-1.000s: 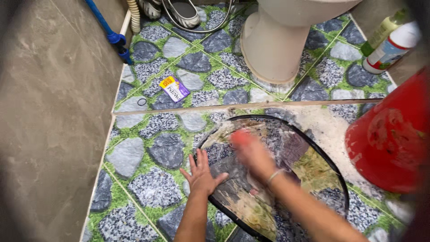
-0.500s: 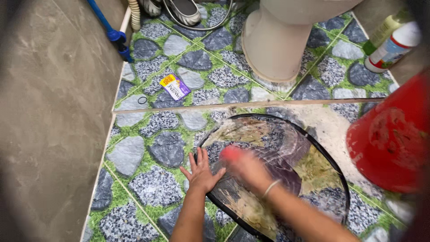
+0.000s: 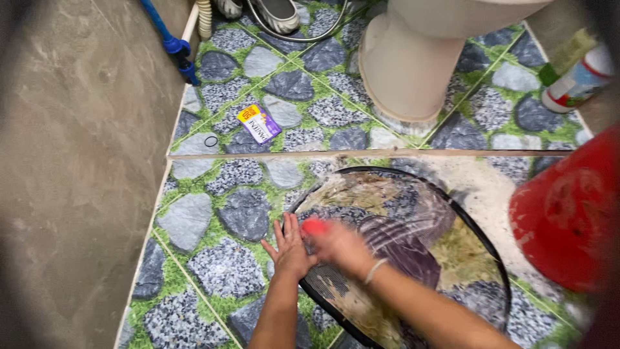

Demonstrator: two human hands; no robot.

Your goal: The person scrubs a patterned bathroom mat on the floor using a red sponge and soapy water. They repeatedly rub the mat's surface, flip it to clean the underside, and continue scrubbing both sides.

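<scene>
My left hand (image 3: pixel 289 249) lies flat, fingers spread, on the rim of the round black mesh fan guard (image 3: pixel 413 252) lying on the pebble-patterned floor tiles (image 3: pixel 219 213). My right hand (image 3: pixel 336 244), blurred, grips a red scrubber (image 3: pixel 314 226) against the soapy mesh.

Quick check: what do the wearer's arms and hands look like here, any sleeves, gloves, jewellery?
Both forearms are bare, with no sleeves in view. No gloves on either hand. The left hand shows no rings or bands. The right hand is motion-blurred, so its fingers can't be checked; a thin pale bangle circles the right wrist. No watch, tape or markings are visible.
</scene>
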